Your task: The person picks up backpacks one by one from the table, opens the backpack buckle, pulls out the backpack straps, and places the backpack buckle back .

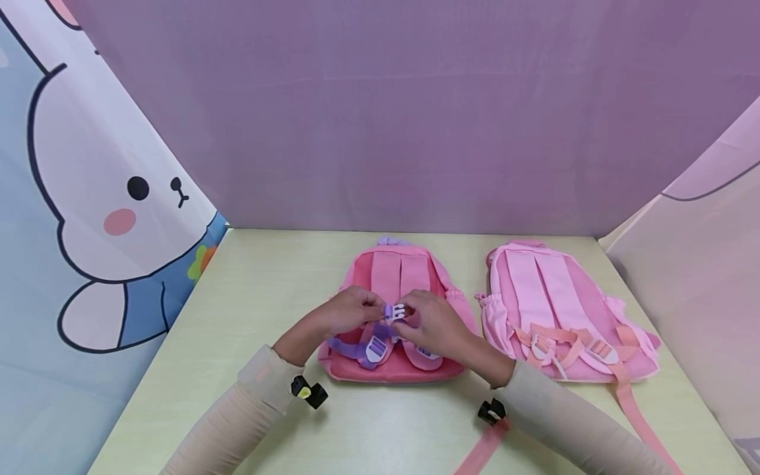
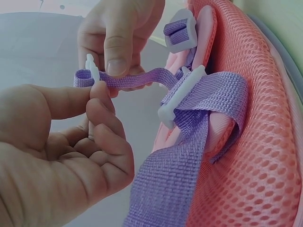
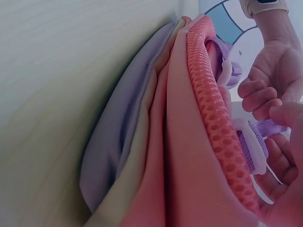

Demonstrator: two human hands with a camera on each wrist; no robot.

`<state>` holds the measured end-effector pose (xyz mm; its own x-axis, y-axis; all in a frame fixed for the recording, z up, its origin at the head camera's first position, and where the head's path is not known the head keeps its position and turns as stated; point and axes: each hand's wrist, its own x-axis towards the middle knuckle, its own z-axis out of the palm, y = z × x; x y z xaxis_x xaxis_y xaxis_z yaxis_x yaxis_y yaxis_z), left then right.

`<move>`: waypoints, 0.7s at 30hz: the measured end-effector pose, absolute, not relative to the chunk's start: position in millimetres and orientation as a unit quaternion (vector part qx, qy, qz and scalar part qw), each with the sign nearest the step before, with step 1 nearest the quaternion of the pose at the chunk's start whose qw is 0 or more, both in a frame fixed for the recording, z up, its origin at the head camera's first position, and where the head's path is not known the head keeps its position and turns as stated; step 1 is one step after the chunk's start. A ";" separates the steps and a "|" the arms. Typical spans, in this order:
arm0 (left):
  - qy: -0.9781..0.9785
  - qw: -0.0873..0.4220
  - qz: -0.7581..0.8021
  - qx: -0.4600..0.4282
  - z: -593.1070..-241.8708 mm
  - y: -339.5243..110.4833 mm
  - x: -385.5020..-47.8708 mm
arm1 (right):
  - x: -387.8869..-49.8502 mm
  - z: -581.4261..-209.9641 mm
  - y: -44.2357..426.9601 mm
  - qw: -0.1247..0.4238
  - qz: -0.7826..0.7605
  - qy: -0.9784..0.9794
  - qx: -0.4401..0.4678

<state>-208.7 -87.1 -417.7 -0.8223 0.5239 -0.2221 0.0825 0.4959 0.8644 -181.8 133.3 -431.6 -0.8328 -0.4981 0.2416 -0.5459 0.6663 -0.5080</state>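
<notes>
A coral pink backpack (image 1: 388,270) lies on the table with its shoulder straps and mesh back panel up. Above its lower part, my left hand (image 1: 350,310) and right hand (image 1: 433,323) meet at a small white buckle (image 1: 399,311). In the left wrist view, the left hand (image 2: 66,156) pinches the white buckle (image 2: 93,70), through which purple webbing (image 2: 147,75) loops. Behind it, the right hand (image 2: 116,38) holds the webbing near the buckle between thumb and fingers. White strap adjusters (image 2: 182,94) with purple webbing sit beside the hands. The right wrist view partly hides the right fingers (image 3: 279,156).
A lighter pink backpack (image 1: 552,284) lies to the right, with a long peach strap (image 1: 632,409) trailing toward the front edge. Another pink strap (image 1: 483,448) lies under my right forearm. A purple curtain (image 1: 404,119) stands behind the table (image 1: 273,277); a rabbit-print cloth (image 1: 119,264) hangs left.
</notes>
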 end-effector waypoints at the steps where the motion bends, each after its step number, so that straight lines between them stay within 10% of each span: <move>1: 0.832 0.236 0.467 0.182 -417.7 -86.9 -208.9 | -181.8 -431.5 133.3 0.041 0.291 -0.912 0.286; 21: 0.831 0.245 0.472 0.166 -413.9 -85.4 -208.0 | -183.3 -435.9 135.5 0.058 0.280 -0.910 0.300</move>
<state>-208.0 -85.4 -413.9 -0.8248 0.5073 -0.2496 0.0455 0.4997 0.8650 -183.3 135.5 -435.9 -0.8129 -0.5143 0.2733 -0.5790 0.6632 -0.4743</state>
